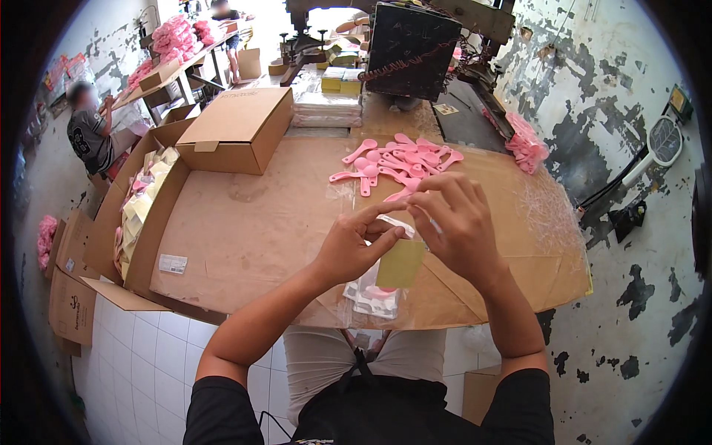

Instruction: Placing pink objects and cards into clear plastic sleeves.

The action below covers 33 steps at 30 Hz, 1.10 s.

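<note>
My left hand (360, 243) is closed, its thumb and fingers pinching a yellow-green card (400, 265) that hangs over the near edge of the table; a whitish piece shows at the card's top. Close beside it, my right hand (461, 230) has its thumb and fingertips drawn together near the left fingertips. What they grip, if anything, is too small to make out. Just beyond both hands lies a loose pile of pink plastic spoons (403, 165). Under the card, clear plastic packets (368, 302) with something pink and white rest at the table's front edge.
An open carton (152, 245) full of yellowish and pink packets stands left, beside a closed cardboard box (230, 126). Behind are plastic-wrapped stacks (326, 111) and a machine with a black panel (410, 50). Another person (96, 133) sits far left. Pink bundles (525, 144) lie right.
</note>
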Tool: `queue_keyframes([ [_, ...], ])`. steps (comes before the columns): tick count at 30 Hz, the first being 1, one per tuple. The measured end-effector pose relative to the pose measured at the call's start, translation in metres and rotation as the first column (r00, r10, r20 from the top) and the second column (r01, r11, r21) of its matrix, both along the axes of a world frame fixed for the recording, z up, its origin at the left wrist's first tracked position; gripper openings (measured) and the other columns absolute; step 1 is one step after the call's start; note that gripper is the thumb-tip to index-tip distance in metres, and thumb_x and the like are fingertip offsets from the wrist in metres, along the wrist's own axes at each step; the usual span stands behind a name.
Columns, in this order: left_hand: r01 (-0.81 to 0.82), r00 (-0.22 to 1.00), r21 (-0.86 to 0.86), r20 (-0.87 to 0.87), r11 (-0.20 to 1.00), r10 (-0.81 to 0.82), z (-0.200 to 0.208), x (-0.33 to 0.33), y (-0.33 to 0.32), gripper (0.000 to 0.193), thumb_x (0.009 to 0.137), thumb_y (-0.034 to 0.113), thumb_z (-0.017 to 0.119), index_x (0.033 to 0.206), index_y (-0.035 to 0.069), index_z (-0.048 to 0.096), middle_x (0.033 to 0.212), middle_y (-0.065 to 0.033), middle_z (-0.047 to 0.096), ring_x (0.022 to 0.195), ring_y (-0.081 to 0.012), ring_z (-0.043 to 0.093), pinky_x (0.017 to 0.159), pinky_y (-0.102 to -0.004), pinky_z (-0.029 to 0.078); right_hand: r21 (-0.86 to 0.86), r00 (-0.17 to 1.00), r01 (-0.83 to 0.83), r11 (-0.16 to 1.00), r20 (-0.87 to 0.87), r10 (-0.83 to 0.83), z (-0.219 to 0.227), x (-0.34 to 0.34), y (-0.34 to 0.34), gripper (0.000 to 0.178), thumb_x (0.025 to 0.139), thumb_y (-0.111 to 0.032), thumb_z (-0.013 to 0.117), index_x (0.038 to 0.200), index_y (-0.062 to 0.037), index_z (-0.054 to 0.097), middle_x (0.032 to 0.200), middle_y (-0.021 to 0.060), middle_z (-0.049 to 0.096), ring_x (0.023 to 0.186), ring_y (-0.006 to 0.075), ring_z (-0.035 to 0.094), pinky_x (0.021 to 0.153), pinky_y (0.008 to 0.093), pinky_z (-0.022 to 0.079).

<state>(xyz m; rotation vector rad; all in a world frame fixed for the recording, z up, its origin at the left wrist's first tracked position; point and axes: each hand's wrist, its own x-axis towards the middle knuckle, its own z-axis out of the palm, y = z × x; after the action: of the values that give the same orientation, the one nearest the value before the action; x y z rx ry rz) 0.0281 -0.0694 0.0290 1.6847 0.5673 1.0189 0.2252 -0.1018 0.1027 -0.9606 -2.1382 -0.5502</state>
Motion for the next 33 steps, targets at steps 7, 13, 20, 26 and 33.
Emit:
queue_keyframes([
  [7, -0.08, 0.95, 0.24, -0.274, 0.967, 0.147, 0.003, 0.001, -0.001, 0.048, 0.093, 0.008, 0.069, 0.138, -0.001, 0.056, 0.092, -0.0122, 0.077, 0.082, -0.0142, 0.074, 0.074, -0.0298, 0.06, 0.098, 0.948, 0.058, 0.993, 0.305, -0.085, -0.017, -0.005, 0.011, 0.025, 0.073, -0.017, 0.072, 0.092, -0.003, 0.063, 0.097, 0.0064, 0.06, 0.098, 0.0235, 0.059, 0.083, 0.0378, 0.044],
  [13, -0.061, 0.978, 0.154, -0.19, 0.986, 0.09, 0.006, -0.008, 0.0, 0.041, 0.097, 0.008, 0.066, 0.136, -0.002, 0.057, 0.094, -0.0114, 0.077, 0.088, -0.0119, 0.073, 0.079, -0.0279, 0.057, -0.051, 0.986, 0.1, 0.994, -0.131, -0.106, -0.007, 0.021, 0.031, 0.011, 0.084, -0.012, 0.065, 0.089, -0.006, 0.059, 0.091, 0.0077, 0.056, 0.088, 0.0193, 0.057, 0.076, 0.0348, 0.045],
  [20, 0.018, 0.999, -0.115, 0.035, 0.993, -0.014, 0.003, -0.006, 0.013, 0.042, 0.101, 0.007, 0.061, 0.141, -0.001, 0.051, 0.108, -0.0143, 0.074, 0.103, -0.0136, 0.068, 0.091, -0.0268, 0.053, -0.724, 0.704, -0.419, 0.549, -0.64, -0.308, -0.01, 0.196, 0.005, 0.01, 0.099, -0.01, 0.054, 0.102, -0.003, 0.062, 0.078, 0.0032, 0.06, 0.069, 0.0128, 0.059, 0.07, 0.028, 0.048],
  [26, 0.014, 0.995, -0.138, 0.097, 0.99, -0.001, -0.001, -0.005, 0.016, 0.041, 0.102, 0.008, 0.061, 0.14, -0.002, 0.051, 0.107, -0.0134, 0.075, 0.102, -0.0124, 0.069, 0.09, -0.0267, 0.054, -0.032, 0.649, 0.759, 0.65, -0.041, -0.759, -0.038, 0.207, -0.019, 0.031, 0.085, 0.001, 0.061, 0.116, -0.0008, 0.064, 0.116, 0.0164, 0.062, 0.11, 0.0305, 0.057, 0.1, 0.0443, 0.041],
  [33, -0.027, 0.999, -0.165, 0.028, 0.986, 0.032, -0.008, -0.001, 0.012, 0.036, 0.102, 0.011, 0.062, 0.134, -0.003, 0.056, 0.104, -0.0136, 0.075, 0.098, -0.0117, 0.069, 0.087, -0.0252, 0.054, -0.641, 0.836, -0.139, 0.755, -0.484, -0.257, -0.053, 0.082, -0.023, 0.037, 0.089, -0.009, 0.07, 0.125, -0.0012, 0.064, 0.103, 0.0085, 0.07, 0.093, 0.0171, 0.065, 0.08, 0.0321, 0.051],
])
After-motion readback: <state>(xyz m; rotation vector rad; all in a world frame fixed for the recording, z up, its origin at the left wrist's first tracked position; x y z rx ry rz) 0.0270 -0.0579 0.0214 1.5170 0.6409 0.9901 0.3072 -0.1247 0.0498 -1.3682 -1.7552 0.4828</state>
